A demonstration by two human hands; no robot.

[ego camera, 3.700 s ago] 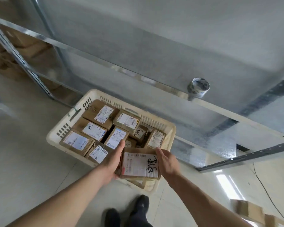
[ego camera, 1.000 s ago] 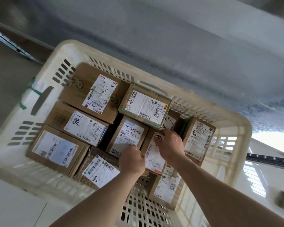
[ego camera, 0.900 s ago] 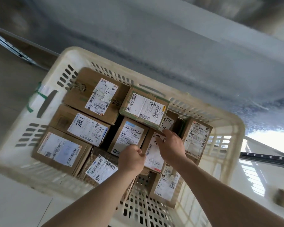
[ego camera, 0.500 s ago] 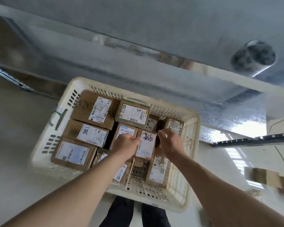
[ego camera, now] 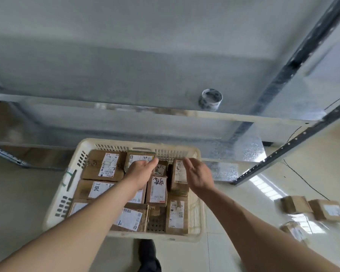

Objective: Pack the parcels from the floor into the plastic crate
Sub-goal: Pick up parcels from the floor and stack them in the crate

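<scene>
Two empty hands above a packed crate

Both the left hand and right hand hover with fingers relaxed, apart, holding nothing. Between them a handwritten parcel lies flat in the plastic crate, long axis pointing away. Three parcels lie on the floor, right.

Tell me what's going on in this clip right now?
A person is packing cardboard parcels into a cream plastic crate on the floor beside metal shelving. Both hands are empty and open above the packed boxes: the left hand and the right hand hover over the parcel with black handwriting. The crate is nearly full, with one small gap near its front. Three more parcels lie on the floor to the right.
</scene>
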